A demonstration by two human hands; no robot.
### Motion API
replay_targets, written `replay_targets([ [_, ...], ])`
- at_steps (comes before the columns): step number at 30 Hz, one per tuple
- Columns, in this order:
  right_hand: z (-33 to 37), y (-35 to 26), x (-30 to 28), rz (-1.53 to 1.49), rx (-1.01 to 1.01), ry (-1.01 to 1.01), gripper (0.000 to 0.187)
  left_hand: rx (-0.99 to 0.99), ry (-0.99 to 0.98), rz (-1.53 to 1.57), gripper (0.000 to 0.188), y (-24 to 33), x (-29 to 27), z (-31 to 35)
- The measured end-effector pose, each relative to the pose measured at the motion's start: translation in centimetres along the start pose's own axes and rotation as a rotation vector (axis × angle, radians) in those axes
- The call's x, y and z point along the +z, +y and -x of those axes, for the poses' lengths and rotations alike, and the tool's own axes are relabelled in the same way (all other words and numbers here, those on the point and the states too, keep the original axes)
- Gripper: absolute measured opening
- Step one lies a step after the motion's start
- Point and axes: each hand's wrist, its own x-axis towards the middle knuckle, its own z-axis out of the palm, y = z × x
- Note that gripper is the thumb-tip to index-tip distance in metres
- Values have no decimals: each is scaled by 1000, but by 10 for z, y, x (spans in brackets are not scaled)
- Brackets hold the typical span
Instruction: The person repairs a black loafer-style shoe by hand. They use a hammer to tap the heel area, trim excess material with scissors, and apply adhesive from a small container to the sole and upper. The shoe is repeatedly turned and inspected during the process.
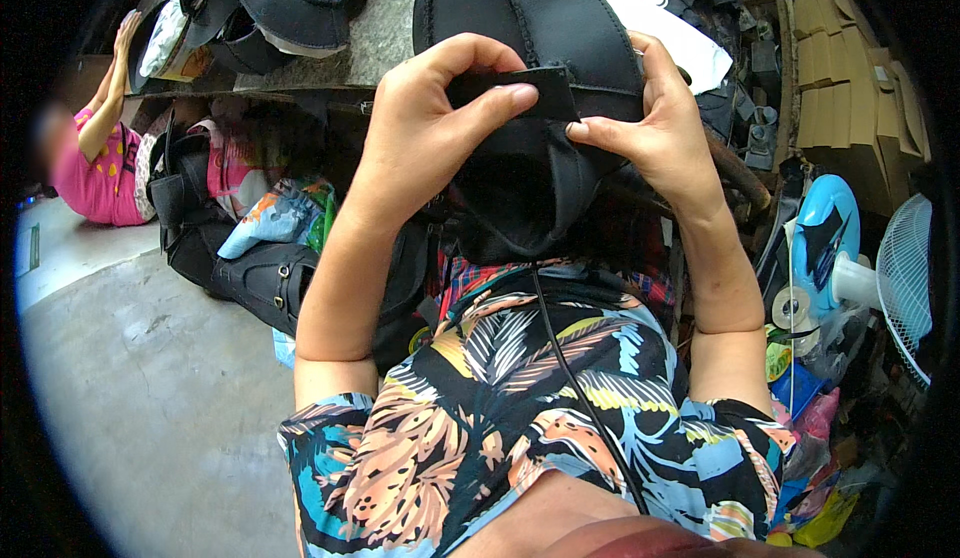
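At the worktable's edge, my left hand (425, 108) is closed, with thumb and forefinger pinching a small flat black strip (552, 95). My right hand (665, 133) is closed around the edge of a larger stitched black piece (535, 38), its thumb tip touching below the strip's right end. This piece looks like leather or thick fabric and has pale handwritten marks near its top. Some right fingers are hidden behind it. Under both hands hangs a hollow, pouch-like black part (510, 198); whether it joins the upper piece I cannot tell.
More black stitched pieces (290, 3) lie on the grey worktable (385, 33). Black bags (265, 278) are heaped below it at left. At right are a blue and white fan (830, 243), cardboard pieces (840, 88) and a tape roll (792, 308). A person in pink (100, 173) is far left.
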Motion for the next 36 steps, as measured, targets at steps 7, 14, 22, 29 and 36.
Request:
replay_targets([
  [7, 3, -1, -1, -90, 68, -51, 72, -49, 37, 15, 17, -4, 14, -7],
  [14, 0, 5, -10, 44, -57, 39, 82, -135, -9, 380, 17, -1, 10, -14],
  [22, 3, -2, -19, 546, -215, 176, 34, -266, -19, 741, 13, -5, 7, -28],
  [29, -6, -17, -8, 547, -369, 86, 19, -269, -39, 718, 13, -5, 10, -26],
  [36, 32, -17, -48, 643, -308, 98, 18, -83, -87, 238, 12, 5, 18, -15],
])
